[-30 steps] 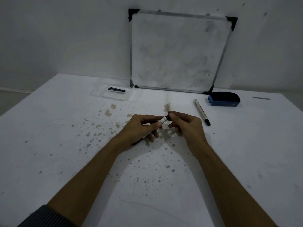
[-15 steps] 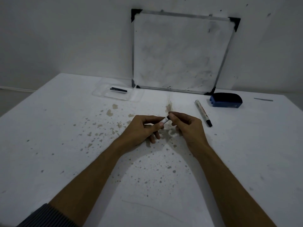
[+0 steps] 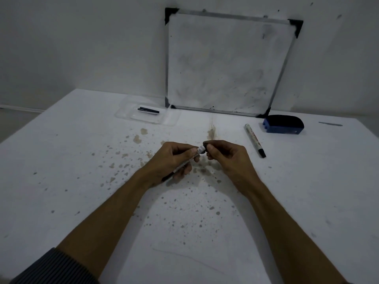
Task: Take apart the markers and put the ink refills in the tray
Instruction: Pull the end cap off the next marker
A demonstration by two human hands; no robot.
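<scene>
My left hand [image 3: 174, 158] grips a white marker [image 3: 200, 149] by its barrel above the middle of the table, its black cap poking out below the palm. My right hand [image 3: 225, 154] pinches the dark end piece at the marker's upper end with fingertips. A second white marker [image 3: 254, 139] with a black cap lies on the table to the right. A clear plastic tray [image 3: 131, 115] sits at the back left and holds two thin black ink refills [image 3: 148, 110].
A whiteboard [image 3: 227, 64] leans against the wall at the back. A blue and black eraser [image 3: 283, 124] rests to its right. The white table [image 3: 61, 160] is speckled with brown stains around my hands.
Both hands stay together on the marker at nearly the same spot; my right fingers have shifted slightly on the marker's end. The view has tilted a little.
</scene>
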